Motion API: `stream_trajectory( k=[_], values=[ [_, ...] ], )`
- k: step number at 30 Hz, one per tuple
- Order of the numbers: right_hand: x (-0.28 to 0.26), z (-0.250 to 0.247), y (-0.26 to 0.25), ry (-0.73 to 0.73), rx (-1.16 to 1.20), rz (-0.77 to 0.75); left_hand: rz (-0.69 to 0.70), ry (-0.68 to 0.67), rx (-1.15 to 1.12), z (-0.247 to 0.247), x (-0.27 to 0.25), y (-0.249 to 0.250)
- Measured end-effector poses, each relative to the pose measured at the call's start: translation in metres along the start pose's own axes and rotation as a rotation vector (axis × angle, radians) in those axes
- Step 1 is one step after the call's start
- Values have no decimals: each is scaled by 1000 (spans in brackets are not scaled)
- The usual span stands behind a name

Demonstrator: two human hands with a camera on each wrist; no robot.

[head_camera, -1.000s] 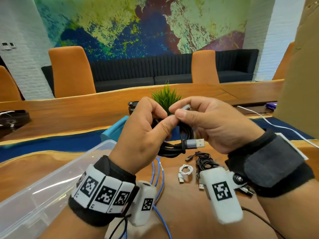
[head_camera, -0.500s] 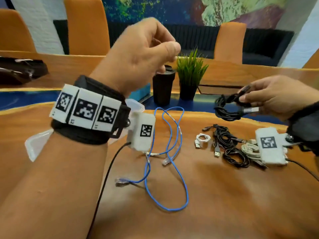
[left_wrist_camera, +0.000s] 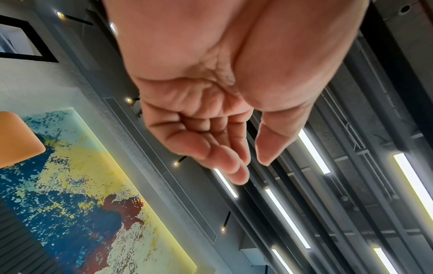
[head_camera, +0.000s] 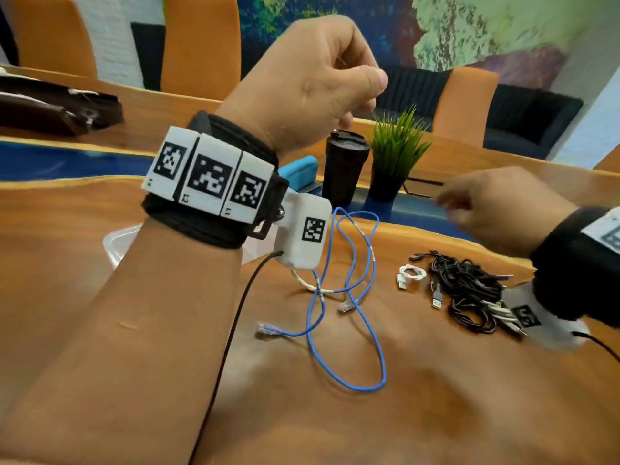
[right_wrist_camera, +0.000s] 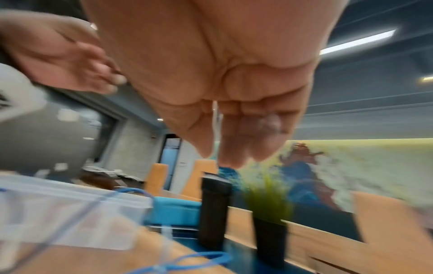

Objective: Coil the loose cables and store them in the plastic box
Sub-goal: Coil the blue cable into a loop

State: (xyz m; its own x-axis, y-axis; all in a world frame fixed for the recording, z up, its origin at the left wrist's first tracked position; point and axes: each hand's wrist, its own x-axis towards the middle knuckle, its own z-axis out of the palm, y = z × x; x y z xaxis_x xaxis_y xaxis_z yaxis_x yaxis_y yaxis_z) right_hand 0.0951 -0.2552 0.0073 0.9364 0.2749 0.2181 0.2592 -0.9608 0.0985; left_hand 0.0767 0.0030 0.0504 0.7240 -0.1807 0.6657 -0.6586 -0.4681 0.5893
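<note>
The left hand (head_camera: pixel 308 78) is raised high above the wooden table (head_camera: pixel 436 397), fingers loosely curled and holding nothing; the left wrist view shows its palm bare and the thumb apart from the fingertips. The right hand (head_camera: pixel 496 209) hovers over the table's right side, blurred; its fingers look relaxed and no cable shows in it. Below it lies a heap of black USB cables (head_camera: pixel 469 290) with a small coiled white cable (head_camera: pixel 411 274) just beside it on the left. A loose blue network cable (head_camera: pixel 349 297) sprawls across the middle of the table. The clear plastic box (head_camera: pixel 115 241) sits toward the left edge, mostly hidden behind the left forearm. Near the far edge stand a black tumbler (head_camera: pixel 344 169) and a potted green plant (head_camera: pixel 396 156), side by side.
</note>
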Motion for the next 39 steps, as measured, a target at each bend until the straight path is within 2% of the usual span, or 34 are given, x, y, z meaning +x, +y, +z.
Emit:
stream_trajectory(
  k=[3,5,6,9,14,16,19,21,25,30,32,34,36,39],
  values=[
    [-8,-8,-76,-133,129,-277,4,16,3,-4,-1,2],
    [-7,1,-109,-257,240,-285,7,24,7,-8,-2,3],
    [-5,7,-120,-266,261,-301,7,29,10,-11,-3,3],
    [3,25,-129,-265,181,-390,4,47,-2,-20,-6,2],
    [5,45,-130,-375,153,-577,-19,50,-22,-25,-6,2],
    [9,47,-126,-305,217,-598,-39,17,0,-25,-6,3],
    [20,31,-114,-55,374,-538,-85,-46,73,-26,-9,6],
    [25,8,-106,54,436,-475,-128,-63,115,-25,-11,8],
    [25,-31,-94,153,476,-441,-191,-75,212,-19,-19,16],
    [24,-50,-82,264,528,-367,-235,-117,301,-1,-40,26],
    [26,-52,-79,307,569,-317,-201,-142,328,3,-43,27],
    [27,-58,-77,369,597,-295,-92,-183,349,2,-42,32],
    [28,-66,-74,434,654,-268,-16,-203,237,-1,-40,42],
    [26,-78,-69,461,885,-194,-104,-126,-223,-9,-38,59]
  ],
)
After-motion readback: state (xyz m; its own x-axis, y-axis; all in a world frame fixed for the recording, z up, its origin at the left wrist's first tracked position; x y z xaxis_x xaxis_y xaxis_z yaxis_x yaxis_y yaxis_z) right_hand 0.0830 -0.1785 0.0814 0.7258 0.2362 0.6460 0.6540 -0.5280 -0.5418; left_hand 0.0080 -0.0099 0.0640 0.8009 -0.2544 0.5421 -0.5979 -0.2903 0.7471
